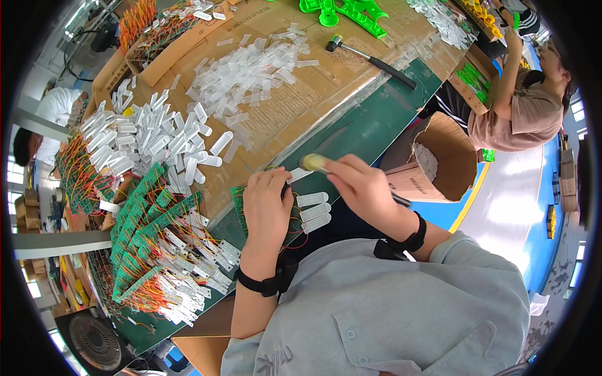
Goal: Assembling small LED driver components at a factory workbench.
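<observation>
My right hand (367,191) is wrapped around the handle of a mallet (313,163) with a rounded, yellowish head, slightly blurred. The head is above a white plastic case (300,175) at the green table edge. My left hand (266,200) is closed at the near end of that case, its fingers bent and partly hiding it; a small dark patch shows by the thumb. Beside this hand lie several white elongated plastic cases (314,212) in a row, with thin red wires. Part of a green circuit board (238,208) shows left of my left hand.
Wired circuit boards (147,232) and white plastic cases (160,135) are heaped at left. Farther back lie clear plastic strips (244,78), a second hammer (373,61) and green plastic parts (345,14). A cardboard box (439,160) stands at right, near another person (520,106).
</observation>
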Available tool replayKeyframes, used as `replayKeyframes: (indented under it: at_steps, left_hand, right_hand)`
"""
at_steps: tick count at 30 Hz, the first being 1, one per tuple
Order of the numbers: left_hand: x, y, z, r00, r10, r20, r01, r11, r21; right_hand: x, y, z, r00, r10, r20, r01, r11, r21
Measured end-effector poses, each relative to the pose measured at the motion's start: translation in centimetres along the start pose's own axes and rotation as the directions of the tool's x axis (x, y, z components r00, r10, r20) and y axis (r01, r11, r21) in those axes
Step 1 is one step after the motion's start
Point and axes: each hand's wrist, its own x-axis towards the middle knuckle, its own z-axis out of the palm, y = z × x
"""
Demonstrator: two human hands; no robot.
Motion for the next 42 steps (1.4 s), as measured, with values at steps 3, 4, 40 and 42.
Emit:
replayKeyframes:
  at_steps: [3,4,40,42]
  left_hand:
    - [-0.2,0.1,0.2,0.999,-0.046,0.003,0.046,0.999,-0.02]
    - [-0.3,0.0,0.2,0.995,-0.103,0.002,0.103,0.993,-0.055]
    - [-1.2,1.0,0.9,0.995,0.095,0.007,-0.092,0.929,0.359]
    - [-1.3,1.0,0.9,0.997,0.083,-0.005,-0.077,0.942,0.328]
  right_hand:
    - [-0.5,0.4,0.9,0.988,0.0,0.156,0.016,0.995,-0.102]
    - [-0.2,0.2,0.8,0.99,-0.009,0.142,0.018,0.998,-0.063]
    - [-0.6,2.8,3.2,0.984,-0.107,0.139,0.139,0.959,-0.247]
    - [-0.6,3.1,3.3,0.986,-0.1,0.13,0.13,0.961,-0.242]
